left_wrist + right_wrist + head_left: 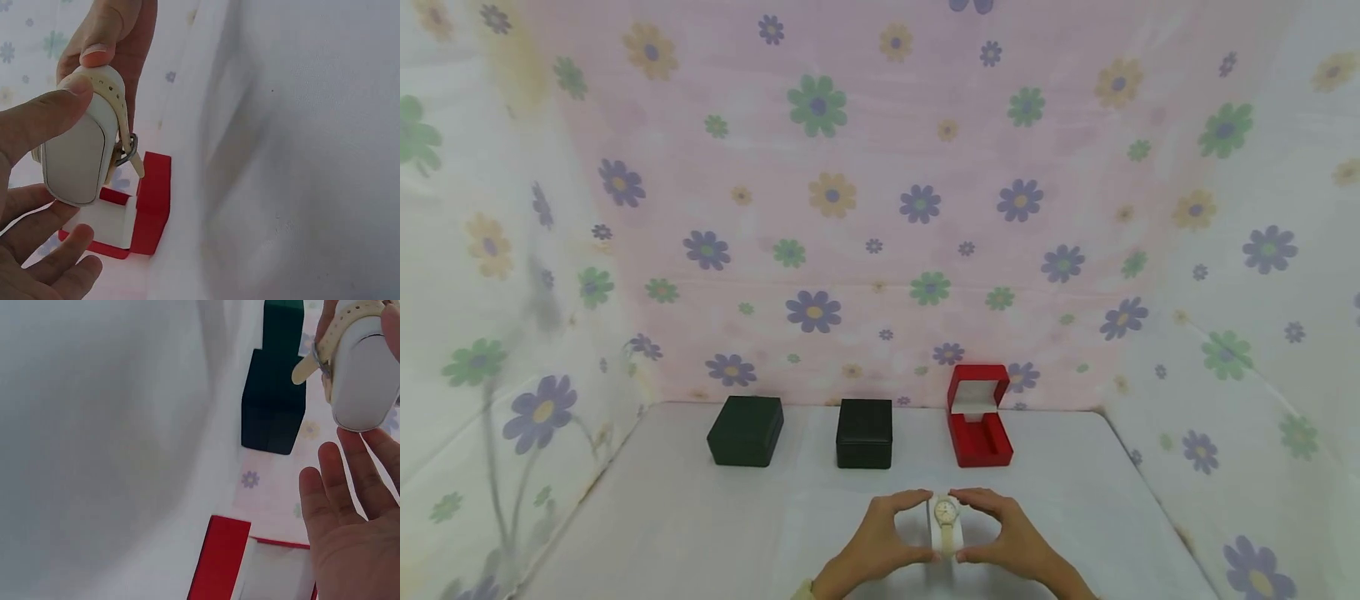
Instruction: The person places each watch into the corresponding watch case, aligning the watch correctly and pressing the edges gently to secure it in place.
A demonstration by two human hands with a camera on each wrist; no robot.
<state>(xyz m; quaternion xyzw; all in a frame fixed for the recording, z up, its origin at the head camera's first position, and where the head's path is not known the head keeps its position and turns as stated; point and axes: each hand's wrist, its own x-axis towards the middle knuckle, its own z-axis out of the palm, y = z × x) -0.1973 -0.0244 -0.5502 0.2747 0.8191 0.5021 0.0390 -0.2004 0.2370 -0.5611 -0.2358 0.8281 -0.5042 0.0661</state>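
Observation:
A watch (946, 511) with a cream strap is buckled around a white watch cushion (75, 159), held above the white tabletop. My left hand (880, 542) grips the cushion from the left, with thumb and fingers at its two ends. From the other side, my right hand (1011, 537) pinches the same cushion. The strap's buckle (128, 150) and loose end show in both wrist views. Just beyond the right hand, a red watch box (983, 460) stands with its lid raised, showing a white lid lining and a red inside.
Left of the red box stand a closed black box (864, 427) and a closed dark green box (745, 429), in a row along the back of the white tabletop (700, 533). Flower-patterned cloth (865, 275) hangs behind and at both sides.

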